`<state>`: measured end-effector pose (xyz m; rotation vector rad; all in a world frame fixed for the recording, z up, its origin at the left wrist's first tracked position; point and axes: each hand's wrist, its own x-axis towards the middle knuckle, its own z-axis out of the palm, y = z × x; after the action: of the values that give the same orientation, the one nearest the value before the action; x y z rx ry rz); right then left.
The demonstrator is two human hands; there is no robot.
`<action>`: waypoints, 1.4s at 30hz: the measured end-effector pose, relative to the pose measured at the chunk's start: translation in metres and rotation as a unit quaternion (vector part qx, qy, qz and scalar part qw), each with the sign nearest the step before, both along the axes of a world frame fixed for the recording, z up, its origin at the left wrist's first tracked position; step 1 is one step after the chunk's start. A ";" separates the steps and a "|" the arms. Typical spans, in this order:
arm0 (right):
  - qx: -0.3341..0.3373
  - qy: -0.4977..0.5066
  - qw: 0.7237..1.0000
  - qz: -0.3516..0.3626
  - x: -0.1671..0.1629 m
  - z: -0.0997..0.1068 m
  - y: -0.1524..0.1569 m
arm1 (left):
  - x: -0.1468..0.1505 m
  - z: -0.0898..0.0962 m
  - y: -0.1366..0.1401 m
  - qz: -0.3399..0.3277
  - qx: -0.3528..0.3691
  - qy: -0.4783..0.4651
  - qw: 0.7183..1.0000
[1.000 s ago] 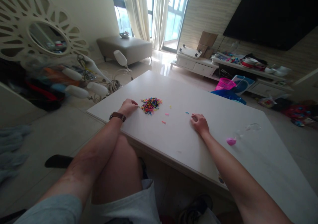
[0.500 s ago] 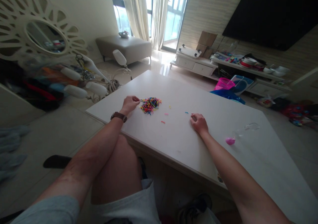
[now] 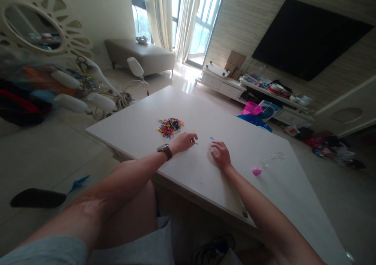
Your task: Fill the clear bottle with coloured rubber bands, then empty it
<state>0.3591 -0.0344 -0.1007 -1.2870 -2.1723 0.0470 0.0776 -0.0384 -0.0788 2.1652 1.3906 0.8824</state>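
On the white table (image 3: 235, 127) lies a heap of small coloured rubber bands (image 3: 170, 127). My left hand (image 3: 185, 141), with a watch on its wrist, is to the right of and nearer than the heap; its fingers pinch a small dark rubber band (image 3: 196, 143). My right hand (image 3: 221, 155) rests a little further right, fingers bent and apart, with nothing visible in them. Just beyond it lies a single blue band (image 3: 211, 138). Behind my left hand is a yellow band (image 3: 193, 130). That hand and forearm cover the tabletop beneath them.
Right of my right forearm sit a pink object (image 3: 256, 171) and a clear plastic piece (image 3: 277, 155). A lamp with white shades (image 3: 70, 103) stands beyond the table's left edge. A pink basket (image 3: 252, 108) is on the far side.
My left hand has moved right, from the heap's left side toward my right hand, carrying a dark band. The right hand's fingers have spread. The camera view has shifted right.
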 end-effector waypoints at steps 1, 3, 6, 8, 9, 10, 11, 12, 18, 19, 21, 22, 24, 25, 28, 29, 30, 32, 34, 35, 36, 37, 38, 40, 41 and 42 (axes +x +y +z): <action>-0.005 0.004 0.999 0.042 -0.006 0.002 -0.008 | 0.006 0.000 -0.003 -0.010 0.000 0.007 1.000; -0.011 0.002 0.994 0.113 -0.017 0.004 -0.021 | 0.013 -0.001 -0.008 -0.028 0.003 0.014 0.999; -0.012 -0.007 0.989 0.147 -0.027 0.007 -0.031 | 0.015 -0.002 -0.012 -0.039 0.005 0.015 0.999; -0.017 -0.014 0.986 0.164 -0.028 0.008 -0.032 | 0.015 -0.003 -0.013 -0.040 0.001 0.011 0.999; -0.020 -0.019 0.984 0.177 -0.028 0.008 -0.031 | 0.015 -0.003 -0.013 -0.041 -0.002 0.009 0.999; -0.023 -0.025 0.981 0.191 -0.028 0.008 -0.030 | 0.015 -0.003 -0.013 -0.041 -0.005 0.007 0.999; -0.024 -0.032 0.978 0.205 -0.027 0.008 -0.029 | 0.015 -0.003 -0.014 -0.041 -0.008 0.006 0.999; -0.026 -0.037 0.975 0.216 -0.027 0.008 -0.028 | 0.016 -0.004 -0.014 -0.039 -0.009 0.004 0.999; -0.043 -0.037 0.972 0.230 -0.030 0.011 -0.029 | 0.022 -0.004 -0.015 -0.034 -0.021 -0.001 0.999; -0.044 -0.033 0.971 0.231 -0.031 0.012 -0.029 | 0.023 -0.004 -0.016 -0.037 -0.022 -0.002 0.999; -0.044 -0.026 0.971 0.232 -0.031 0.011 -0.028 | 0.024 -0.005 -0.016 -0.043 -0.023 -0.005 0.999; -0.044 -0.020 0.973 0.224 -0.031 0.010 -0.028 | 0.024 -0.006 -0.016 -0.046 -0.022 -0.005 0.999; -0.041 0.000 0.983 0.177 -0.032 0.007 -0.026 | 0.022 -0.008 -0.014 -0.042 -0.008 0.001 0.999; -0.039 0.013 0.989 0.140 -0.032 0.005 -0.025 | 0.020 -0.009 -0.011 -0.033 0.004 0.007 0.999; -0.032 0.030 0.998 0.041 -0.033 -0.001 -0.023 | 0.009 -0.010 -0.001 0.018 0.020 0.026 0.999; -0.029 0.025 0.999 0.023 -0.032 -0.003 -0.022 | 0.004 -0.010 0.003 0.039 0.012 0.029 0.999; -0.025 0.018 0.999 0.010 -0.032 -0.004 -0.022 | -0.001 -0.009 0.007 0.059 -0.001 0.031 0.998; -0.012 0.002 1.000 -0.012 -0.031 -0.006 -0.021 | -0.011 -0.008 0.014 0.085 -0.026 0.029 0.996; 0.004 -0.012 1.000 -0.027 -0.030 -0.007 -0.022 | -0.019 -0.008 0.018 0.088 -0.037 0.020 0.995; 0.010 -0.018 0.999 -0.027 -0.030 -0.007 -0.022 | -0.022 -0.008 0.019 0.085 -0.038 0.014 0.996; 0.013 -0.022 0.999 -0.025 -0.030 -0.007 -0.022 | -0.025 -0.009 0.020 0.082 -0.038 0.011 0.996; 0.014 -0.022 0.999 -0.022 -0.030 -0.007 -0.022 | -0.026 -0.009 0.020 0.079 -0.037 0.009 0.996; 0.012 -0.020 1.000 -0.019 -0.029 -0.007 -0.022 | -0.027 -0.010 0.020 0.077 -0.037 0.009 0.996; 0.006 -0.010 1.000 -0.017 -0.029 -0.006 -0.022 | -0.028 -0.011 0.019 0.072 -0.039 0.014 0.997; 0.004 -0.006 1.000 -0.017 -0.030 -0.006 -0.022 | -0.028 -0.011 0.019 0.072 -0.041 0.018 0.996; 0.003 -0.002 1.000 -0.017 -0.030 -0.006 -0.022 | -0.027 -0.012 0.019 0.071 -0.045 0.023 0.996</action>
<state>0.3295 -0.0565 -0.1067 -1.3209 -2.1521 0.0229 0.0501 -0.0193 -0.0904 2.0515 1.5923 0.8094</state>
